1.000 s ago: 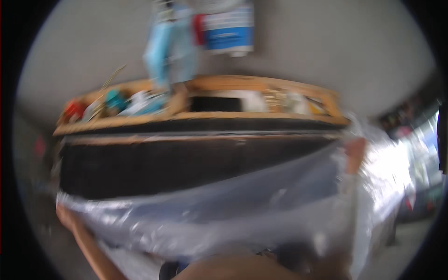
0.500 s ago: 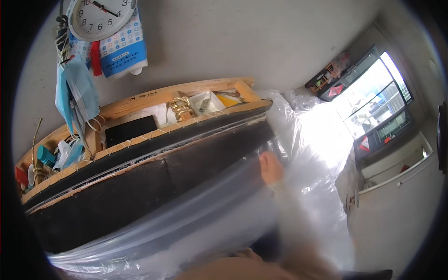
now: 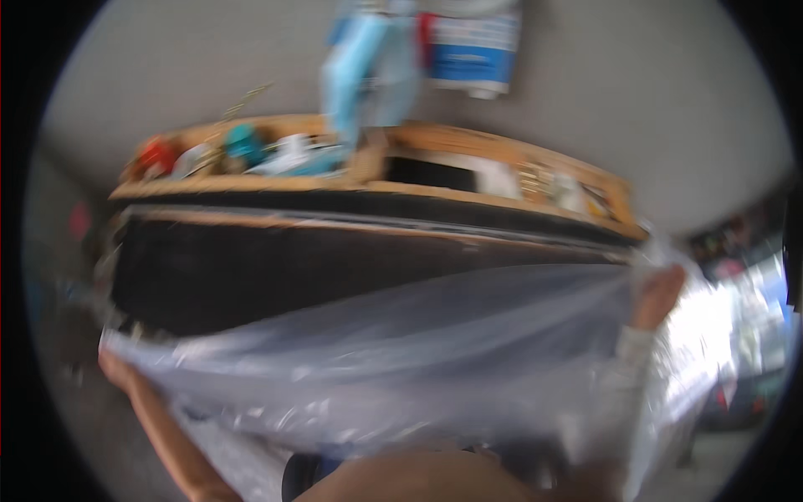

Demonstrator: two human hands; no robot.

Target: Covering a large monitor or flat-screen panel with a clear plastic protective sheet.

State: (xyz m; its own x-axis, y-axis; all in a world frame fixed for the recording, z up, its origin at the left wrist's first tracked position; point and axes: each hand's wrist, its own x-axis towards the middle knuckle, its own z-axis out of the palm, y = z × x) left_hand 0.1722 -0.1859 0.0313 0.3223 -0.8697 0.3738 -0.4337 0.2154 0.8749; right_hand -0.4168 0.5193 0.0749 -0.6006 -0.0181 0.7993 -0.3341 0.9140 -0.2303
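Observation:
A see-through plastic sheet point(image 3: 335, 385) is stretched in front of me, between both hands. At the far left, my left hand point(image 3: 120, 368) is closed on the sheet's corner. My right hand point(image 3: 659, 297) grips the sheet's other end at the right, beside the end of the wooden shelf. Behind the sheet stands a long dark panel point(image 3: 217, 268); the plastic covers its lower and right parts, while the upper left part is bare. The picture is blurred, so single fingers are hard to make out.
Above the panel runs a wooden shelf tray point(image 3: 502, 151) holding a dark flat object point(image 3: 431, 174), a teal item point(image 3: 244, 144) and a red item point(image 3: 156, 156). Blue face masks point(image 3: 360, 75) and a tissue pack point(image 3: 474, 54) hang over it. A bright window point(image 3: 753, 309) is at right.
The view has swung left, and my left hand has come into sight holding the sheet. Plastic now spans from hand to hand. My right hand still grips its end.

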